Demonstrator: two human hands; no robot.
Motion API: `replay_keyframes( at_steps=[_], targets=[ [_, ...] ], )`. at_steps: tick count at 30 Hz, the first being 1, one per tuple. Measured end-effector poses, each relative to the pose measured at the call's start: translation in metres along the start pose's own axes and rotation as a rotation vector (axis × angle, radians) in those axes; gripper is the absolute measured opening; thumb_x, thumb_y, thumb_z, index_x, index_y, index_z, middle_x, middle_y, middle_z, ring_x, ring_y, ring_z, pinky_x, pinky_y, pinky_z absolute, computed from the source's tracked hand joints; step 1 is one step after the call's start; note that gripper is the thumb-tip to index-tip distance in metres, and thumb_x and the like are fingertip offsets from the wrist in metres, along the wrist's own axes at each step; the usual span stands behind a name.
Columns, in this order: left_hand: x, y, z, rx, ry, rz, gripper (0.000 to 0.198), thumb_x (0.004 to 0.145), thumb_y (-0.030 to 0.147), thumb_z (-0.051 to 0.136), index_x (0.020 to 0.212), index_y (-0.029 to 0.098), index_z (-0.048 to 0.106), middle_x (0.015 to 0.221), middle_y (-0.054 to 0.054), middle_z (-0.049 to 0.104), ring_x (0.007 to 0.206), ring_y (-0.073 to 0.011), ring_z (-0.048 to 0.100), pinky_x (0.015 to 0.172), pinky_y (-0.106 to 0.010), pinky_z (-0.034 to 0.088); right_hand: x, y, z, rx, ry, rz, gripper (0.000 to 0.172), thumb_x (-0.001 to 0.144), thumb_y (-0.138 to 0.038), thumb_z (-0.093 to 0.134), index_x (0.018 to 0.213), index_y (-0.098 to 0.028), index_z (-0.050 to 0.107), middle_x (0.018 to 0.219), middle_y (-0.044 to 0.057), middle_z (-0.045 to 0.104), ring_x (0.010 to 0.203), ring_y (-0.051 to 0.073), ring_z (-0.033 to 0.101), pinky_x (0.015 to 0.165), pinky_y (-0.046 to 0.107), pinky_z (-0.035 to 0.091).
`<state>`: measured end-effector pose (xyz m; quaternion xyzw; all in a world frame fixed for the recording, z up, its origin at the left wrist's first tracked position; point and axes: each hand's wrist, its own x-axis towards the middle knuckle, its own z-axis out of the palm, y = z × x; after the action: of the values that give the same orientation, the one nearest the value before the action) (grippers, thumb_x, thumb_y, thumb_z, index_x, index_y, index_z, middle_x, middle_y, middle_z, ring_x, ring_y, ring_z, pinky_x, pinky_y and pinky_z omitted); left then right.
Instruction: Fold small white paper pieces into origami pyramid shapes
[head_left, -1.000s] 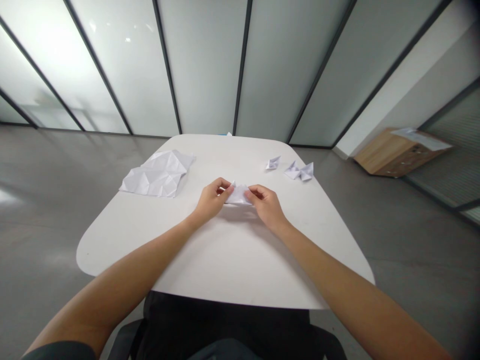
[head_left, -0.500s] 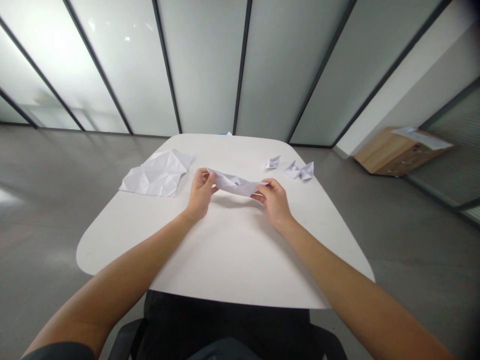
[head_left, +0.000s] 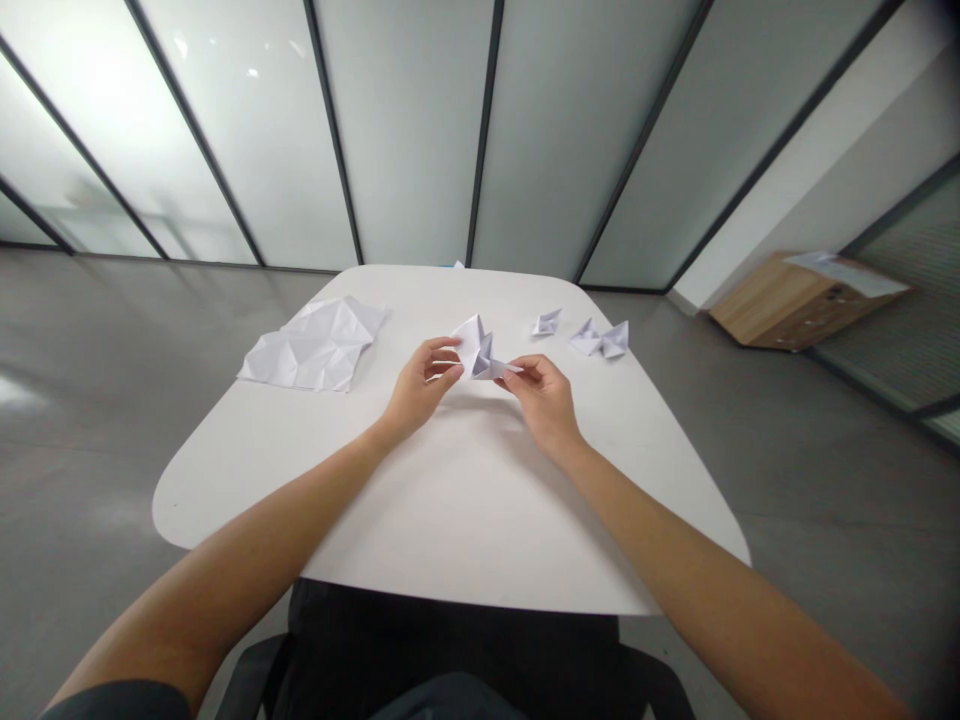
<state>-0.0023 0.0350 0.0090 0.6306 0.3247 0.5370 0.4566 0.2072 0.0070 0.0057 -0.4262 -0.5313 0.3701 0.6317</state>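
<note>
A small folded piece of white paper (head_left: 480,355) is held just above the white table (head_left: 450,500), near its middle. My left hand (head_left: 420,390) pinches the paper's left side with curled fingers. My right hand (head_left: 544,395) pinches its right tip between thumb and forefinger. The paper stands up in two pointed flaps between the hands.
A large creased white sheet (head_left: 315,345) lies at the table's back left. Three small folded paper shapes (head_left: 546,322) (head_left: 585,340) (head_left: 615,342) sit at the back right. A wooden cabinet (head_left: 795,300) stands on the floor at right; glass panels run behind the table.
The paper was pulled out into a long strip between my hands, then pushed back together; it now stands in pointed flaps and my hands are closer together.
</note>
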Motion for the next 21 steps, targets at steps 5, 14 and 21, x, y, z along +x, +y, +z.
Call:
replay_keyframes(
  at_steps=[5,14,21],
  targets=[
    [0.0,-0.003,0.001,-0.041,-0.001,-0.049,0.067,0.087,0.038,0.078,0.144,0.025,0.044,0.11,-0.006,0.067,0.104,-0.0191,0.068,0.094,-0.036,0.054,-0.004,-0.001,0.002,-0.123,-0.07,-0.009,0.035,0.082,-0.049,0.08,0.098,-0.023,0.065,0.095,0.004,0.073,0.088,0.024,0.073,0.089,0.044,0.061],
    [0.0,0.003,0.0,-0.328,0.022,-0.274,0.048,0.092,0.061,0.064,0.129,0.03,0.061,0.122,-0.004,0.065,0.104,-0.0166,0.064,0.085,-0.029,0.057,-0.009,-0.001,0.003,-0.12,-0.105,-0.004,0.032,0.085,-0.048,0.077,0.102,-0.023,0.064,0.091,0.003,0.074,0.086,0.024,0.075,0.086,0.042,0.062],
    [0.001,-0.002,0.001,-0.295,0.011,-0.234,0.049,0.082,0.057,0.078,0.108,0.016,0.07,0.096,-0.003,0.069,0.08,-0.0118,0.063,0.074,-0.024,0.054,-0.011,-0.002,0.004,-0.094,-0.103,-0.022,0.028,0.087,-0.044,0.076,0.103,-0.022,0.067,0.093,0.003,0.072,0.086,0.022,0.072,0.086,0.041,0.063]
  ],
)
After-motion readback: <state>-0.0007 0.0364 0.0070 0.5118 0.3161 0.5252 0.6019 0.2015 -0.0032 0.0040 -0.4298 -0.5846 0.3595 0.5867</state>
